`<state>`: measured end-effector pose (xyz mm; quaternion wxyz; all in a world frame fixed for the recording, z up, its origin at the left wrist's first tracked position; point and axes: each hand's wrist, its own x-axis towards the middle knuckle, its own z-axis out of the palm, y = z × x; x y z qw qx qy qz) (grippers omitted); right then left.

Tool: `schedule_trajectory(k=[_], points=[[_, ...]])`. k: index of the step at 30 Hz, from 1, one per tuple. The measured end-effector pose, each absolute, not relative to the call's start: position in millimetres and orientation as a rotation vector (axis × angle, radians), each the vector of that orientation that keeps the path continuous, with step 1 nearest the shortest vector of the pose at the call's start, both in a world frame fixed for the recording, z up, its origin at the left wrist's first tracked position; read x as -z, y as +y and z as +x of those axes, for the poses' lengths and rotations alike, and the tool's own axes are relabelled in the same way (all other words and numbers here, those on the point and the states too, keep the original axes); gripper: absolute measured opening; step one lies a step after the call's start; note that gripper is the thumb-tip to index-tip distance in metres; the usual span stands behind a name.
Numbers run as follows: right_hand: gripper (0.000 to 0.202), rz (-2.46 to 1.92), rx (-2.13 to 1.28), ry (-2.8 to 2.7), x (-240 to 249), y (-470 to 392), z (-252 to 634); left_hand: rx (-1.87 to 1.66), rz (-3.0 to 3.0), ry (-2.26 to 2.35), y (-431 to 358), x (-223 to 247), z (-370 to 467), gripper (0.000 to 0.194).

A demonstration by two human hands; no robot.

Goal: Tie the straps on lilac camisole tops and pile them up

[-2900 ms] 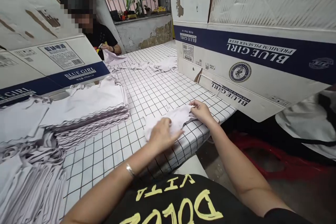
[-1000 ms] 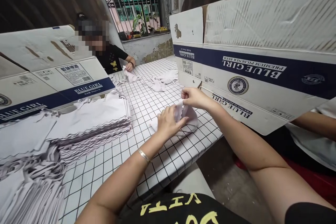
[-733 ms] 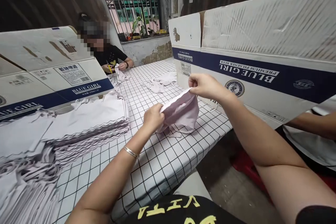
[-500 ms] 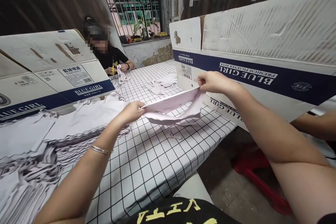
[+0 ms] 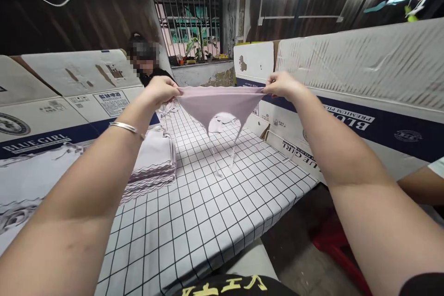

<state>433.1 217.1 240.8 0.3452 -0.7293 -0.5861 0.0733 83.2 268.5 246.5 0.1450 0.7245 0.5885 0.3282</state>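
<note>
A pale lilac camisole top point(image 5: 219, 104) is stretched taut above the table, upside down, its wavy hem running level between my hands. Two thin straps dangle from its lower points, with a rounded neckline gap between them. My left hand point(image 5: 161, 90) pinches one end of the hem. At the other end, my right hand point(image 5: 281, 84) grips the opposite corner between thumb and fingers. Left of the garment, a stack of matching folded tops point(image 5: 155, 152) with wavy edges lies on the checked tablecloth point(image 5: 194, 222), partly behind my left forearm.
Printed cardboard boxes stand on the left point(image 5: 83, 97) and right point(image 5: 347, 69) of the table. More pale fabric point(image 5: 31, 178) is piled at the left. Across the table sits a person point(image 5: 147, 71). A red stool point(image 5: 342, 249) stands beyond the right edge, near another person's arm point(image 5: 421, 182).
Both hands have risen, and the left has moved away from me. The top, sagging in a loop before, is now pulled flat with its straps hanging. The view has tilted upward.
</note>
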Motion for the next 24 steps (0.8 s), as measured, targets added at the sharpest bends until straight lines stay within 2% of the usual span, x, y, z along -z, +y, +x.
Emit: schedule_trajectory(k=[3,8,10,12,14,16,20,24], points=[[0.013,-1.895,-0.184,-1.619,-213,187,434,-0.926,2.147,1.707,234,-219,76,0.028],[0.003,-2.184,-0.119,-1.764,-70,95,413,-0.567,2.22,1.713,143,-80,61,0.018],[0.01,-2.168,-0.103,-1.799,-18,61,398,-0.478,2.212,1.65,111,-32,59,0.019],[0.025,-2.116,-0.168,-1.787,16,38,383,-0.424,2.193,1.669,90,-1,59,0.022],[0.031,-2.065,-0.218,-1.783,30,28,371,-0.362,2.172,1.758,79,14,61,0.021],[0.025,-2.032,-0.202,-1.786,31,26,365,-0.291,2.181,1.835,75,17,63,0.018],[0.009,-2.101,-0.033,-1.535,25,26,373,-0.226,2.248,1.877,69,14,60,0.029],[0.01,-2.187,-0.046,-1.386,27,14,389,-0.313,2.363,1.861,55,10,54,0.034]])
